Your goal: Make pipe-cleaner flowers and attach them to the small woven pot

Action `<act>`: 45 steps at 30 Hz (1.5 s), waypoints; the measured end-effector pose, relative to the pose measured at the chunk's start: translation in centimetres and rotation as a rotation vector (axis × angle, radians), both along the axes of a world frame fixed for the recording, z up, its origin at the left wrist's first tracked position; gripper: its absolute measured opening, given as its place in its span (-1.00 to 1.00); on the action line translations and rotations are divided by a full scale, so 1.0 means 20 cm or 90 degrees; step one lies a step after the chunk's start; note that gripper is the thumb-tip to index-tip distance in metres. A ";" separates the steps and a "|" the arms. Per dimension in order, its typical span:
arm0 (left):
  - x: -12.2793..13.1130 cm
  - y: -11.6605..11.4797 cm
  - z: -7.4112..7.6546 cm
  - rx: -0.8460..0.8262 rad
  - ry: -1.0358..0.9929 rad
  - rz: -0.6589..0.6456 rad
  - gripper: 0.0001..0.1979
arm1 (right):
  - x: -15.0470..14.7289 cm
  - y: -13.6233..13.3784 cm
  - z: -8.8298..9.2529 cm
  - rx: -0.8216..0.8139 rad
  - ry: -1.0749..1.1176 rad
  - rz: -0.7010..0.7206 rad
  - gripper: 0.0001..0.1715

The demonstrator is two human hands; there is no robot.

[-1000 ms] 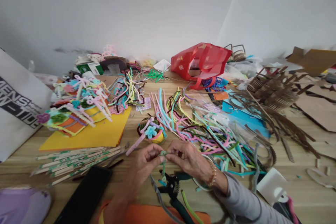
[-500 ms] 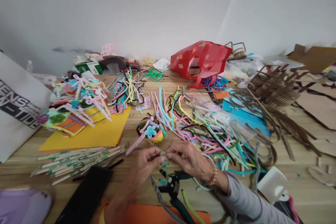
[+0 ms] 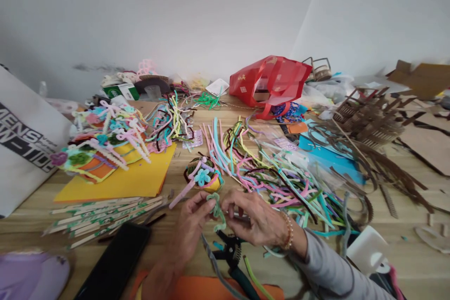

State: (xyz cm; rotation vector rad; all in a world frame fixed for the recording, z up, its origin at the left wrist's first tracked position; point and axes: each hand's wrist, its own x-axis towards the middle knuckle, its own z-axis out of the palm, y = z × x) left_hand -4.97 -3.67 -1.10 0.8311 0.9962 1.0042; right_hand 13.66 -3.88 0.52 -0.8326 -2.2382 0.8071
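Note:
My left hand (image 3: pixel 192 220) pinches a green pipe cleaner (image 3: pixel 217 207) bent into small loops, one end hanging down. Just to its right is my right hand (image 3: pixel 255 215), fingers loosely curled and apart, with nothing visible between them; whether a fingertip touches the green piece I cannot tell. Below the hands lie pliers (image 3: pixel 232 255) with black jaws and a dark green handle. A grey pipe cleaner (image 3: pixel 213 262) and a lime one (image 3: pixel 256 279) lie beside them, over an orange sheet (image 3: pixel 197 288). Behind the hands sits a small decorated piece with a blue flower (image 3: pixel 202 177).
Loose pipe cleaners (image 3: pixel 281 183) spread to the right. Finished colourful pieces (image 3: pixel 105 145) rest on yellow sheets (image 3: pixel 112 187) at left. Wrapped sticks (image 3: pixel 101 218) and a black phone (image 3: pixel 114 262) lie nearer. A red bag (image 3: pixel 269 79) and brown woven baskets (image 3: pixel 372 117) stand farther back.
The green pipe cleaner has risen off the pliers and now shows as loops in my left hand. My right hand has moved slightly away from it, fingers loosened.

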 end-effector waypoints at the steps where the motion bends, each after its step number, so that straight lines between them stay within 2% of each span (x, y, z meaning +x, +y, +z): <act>1: 0.01 0.00 0.01 -0.010 -0.016 0.016 -0.78 | 0.00 0.00 0.00 0.020 -0.006 0.006 -0.75; 6: 0.02 0.00 0.01 -0.048 -0.062 0.048 -0.73 | -0.02 0.00 0.00 0.075 0.020 0.003 -0.91; 15: 0.03 0.01 0.01 -0.068 -0.104 0.047 -0.74 | -0.01 0.00 -0.01 0.106 0.050 -0.031 -0.83; 19: 0.02 0.00 0.01 -0.025 -0.044 0.044 -0.78 | -0.03 -0.01 0.00 0.085 0.074 -0.027 -0.81; 22: 0.02 -0.01 -0.02 0.066 0.055 0.042 -0.85 | -0.04 -0.01 0.01 0.062 0.105 -0.052 -0.87; 27: 0.03 -0.04 -0.05 0.193 0.191 0.036 -0.93 | -0.04 -0.01 0.01 -0.016 0.135 -0.159 -0.80; 29: 0.03 -0.05 -0.04 0.325 0.282 0.042 -0.97 | -0.04 0.00 0.00 -0.061 0.134 -0.179 -0.77; 31: 0.04 -0.07 -0.02 0.507 0.395 0.057 -0.89 | -0.03 0.01 -0.02 -0.080 0.113 -0.179 -0.76; 34: 0.04 -0.09 0.01 0.752 0.556 0.104 -0.78 | -0.03 0.02 -0.02 -0.043 0.046 -0.202 -0.77; 36: 0.03 -0.10 0.01 0.855 0.657 0.128 -0.78 | -0.03 0.02 -0.02 -0.021 -0.009 -0.214 -0.76; 40: 0.02 -0.13 -0.02 0.948 0.766 0.121 -0.76 | -0.04 0.02 -0.02 -0.006 -0.090 -0.203 -0.73; 45: 0.03 -0.13 -0.02 0.984 0.753 0.096 -0.77 | -0.03 0.02 -0.03 0.024 -0.123 -0.197 -0.73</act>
